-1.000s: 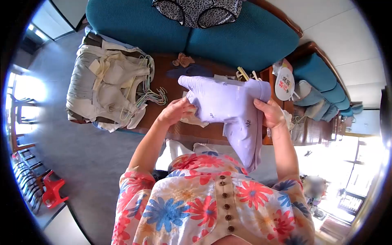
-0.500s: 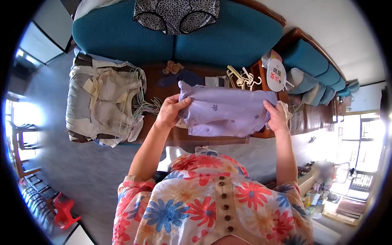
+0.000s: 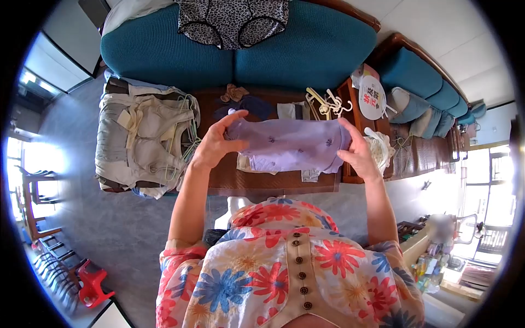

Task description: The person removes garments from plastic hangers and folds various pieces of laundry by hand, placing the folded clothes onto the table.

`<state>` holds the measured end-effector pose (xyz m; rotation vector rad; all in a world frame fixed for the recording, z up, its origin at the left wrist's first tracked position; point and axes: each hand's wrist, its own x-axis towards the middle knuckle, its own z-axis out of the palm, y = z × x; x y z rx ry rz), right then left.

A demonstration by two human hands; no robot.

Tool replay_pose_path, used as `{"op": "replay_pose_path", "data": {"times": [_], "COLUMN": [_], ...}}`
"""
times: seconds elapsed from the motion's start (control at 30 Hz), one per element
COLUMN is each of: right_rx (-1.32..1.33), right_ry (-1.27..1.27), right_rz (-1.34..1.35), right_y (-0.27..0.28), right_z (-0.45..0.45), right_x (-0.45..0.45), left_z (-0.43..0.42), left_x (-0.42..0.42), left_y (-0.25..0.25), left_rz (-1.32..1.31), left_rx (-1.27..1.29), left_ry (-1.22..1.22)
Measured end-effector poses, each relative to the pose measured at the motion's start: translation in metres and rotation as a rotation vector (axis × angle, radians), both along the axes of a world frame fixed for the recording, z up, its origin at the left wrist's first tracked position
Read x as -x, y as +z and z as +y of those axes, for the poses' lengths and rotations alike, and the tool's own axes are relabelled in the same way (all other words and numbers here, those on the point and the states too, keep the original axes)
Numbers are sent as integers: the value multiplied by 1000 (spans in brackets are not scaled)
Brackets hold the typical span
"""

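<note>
While the sofa [image 3: 306, 57] stretches across the view, a pile of clothes [image 3: 123, 139] on its left end, a purple garment [image 3: 290, 143] spans the middle of its seat, ends between spread thumb and fingers of the left hand [image 3: 217, 143] and the right hand [image 3: 358, 150]; whether the fingertips press the cloth I cannot tell. Pale hangers [image 3: 327, 105] lie toward the sofa's right end.

Brn bench [image 3: 221, 179], clothes pile [image 3: 145, 143], hangers [image 3: 330, 105], dk cloth [image 3: 256, 108]
</note>
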<state>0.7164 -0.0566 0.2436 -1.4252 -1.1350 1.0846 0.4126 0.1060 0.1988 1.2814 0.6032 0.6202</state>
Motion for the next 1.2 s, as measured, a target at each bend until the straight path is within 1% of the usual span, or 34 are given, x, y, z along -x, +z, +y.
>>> {"op": "replay_pose_path", "data": {"times": [0.03, 0.07, 0.13, 0.23, 0.33, 0.37, 0.47, 0.5, 0.6, 0.63, 0.67, 0.73, 0.77, 0.8, 0.83, 0.87, 0.93, 1.03, 1.07, 1.1, 1.13, 1.17, 1.2], "right_rx": [35, 70, 66, 93, 182, 220, -277, -267, 117, 50, 42, 143, 149, 154, 159, 155, 149, 84, 62, 160, 146, 205, 264], "right_ry": [28, 56, 54, 58, 55, 53, 42, -11, 21, 21, 60, 165, 222, 282, 343, 376, 443, 353, 326, 303, 322, 332, 340], "right_rz": [-30, -60, -290, -575, -817, -894, -1010, -612, -374, -280, -175, -281, -215, -149, -83, -135, -241, -250, -251, -429, -479, -485, -492], "right_y": [0, -1, -6, -6, -2, 0, 4, -7, 6, 13, 14, 4, 2, 2, 3, 7, 17, 9, 2, -17, -22, -23, -22], "right_z": [1, 1, 1, 1, 5, 7, 13, 14, 22, 28, 35, 50, 56, 62, 68, 72, 78, 65, 59, 52, 45, 40, 37], "right_x": [-1, -1, -3, -7, -9, -10, -10, -8, -3, 9, 17, 20, 27, 35, 43, 51, 61, 51, 46, 38, 36, 34, 32], "left_z": [-1, -1, 0, 0, 3, 8, 17, 25, 31, 37, 39, 42, 37, 26, 16, 9, 1, -2, -2, -1, -1, 1, 3], "left_x": [1, 2, 4, 5, 9, 12, 18, 23, 30, 31, 26, 18, 10, -11, -30, -47, -62, -65, -62, -59, -56, -51, -47], "left_y": [6, 7, 8, 6, 16, 7, 3, -12, -17, -16, -18, -28, -38, -16, 3, 17, 18, -3, -9, -11, -10, -4, -7], "left_rz": [69, 156, 331, 495, 724, 695, 703, 620, 548, 697, 773, 917, 626, 435, 281, 195, 355, 224, 237, 249, 261, 375, 356], "left_rx": [-44, -160, -390, -703, -700, -730, -750, -789, -557, -404, -556, -866, -926, -785, -703, -665, -509, -415, -379, -342, -306, -420, -417], "left_ry": [-18, -20, -24, 106, 89, 110, 119, 81, 20, -81, -151, -289, -228, -224, -267, -309, -353, -222, -186, -150, -115, -91, -74]}}
